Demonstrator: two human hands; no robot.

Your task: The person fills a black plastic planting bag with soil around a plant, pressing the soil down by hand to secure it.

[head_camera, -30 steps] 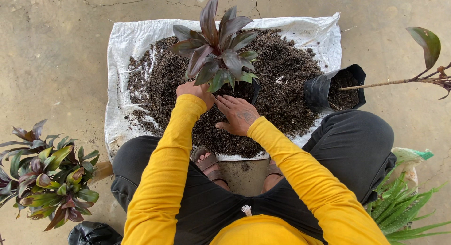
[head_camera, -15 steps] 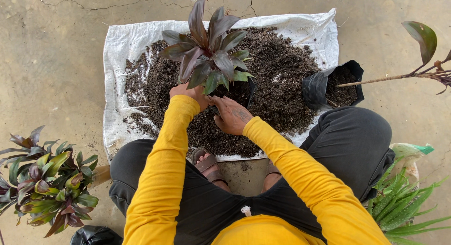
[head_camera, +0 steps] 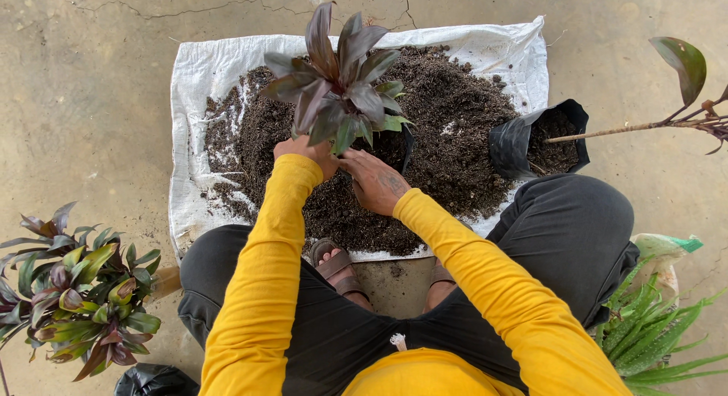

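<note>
Both hands have slid up and left against the plant base since a second ago, and the plant has swung a bit more upright — camera drifted too.

Largest first: I see the white woven sack (head_camera: 199, 70) spread flat on the concrete floor (head_camera: 83, 77), probably to keep the potting soil (head_camera: 455, 123) contained in one heap. The purple-leaved plant (head_camera: 337, 85) stands in the middle of that heap, its black grow bag (head_camera: 407, 147) mostly hidden behind leaves and hands.

Left hand (head_camera: 307, 152) is curled around the near-left side of the plant base, fingers closed on it or on the bag rim — likely steadying it. Right hand (head_camera: 377, 182) lies palm-down, fingers spread and loose, pressing at the base just beside the left one; not gripping anything I can make out.

Second black grow bag (head_camera: 523, 142) sits on the sack's right edge, soil-filled, tipped, with a long bare stem (head_camera: 614, 129) leaning out right. Potted purple-green plant (head_camera: 76, 297) is well apart at lower left; spiky green plant (head_camera: 656, 328) at lower right, beside the knee.
</note>
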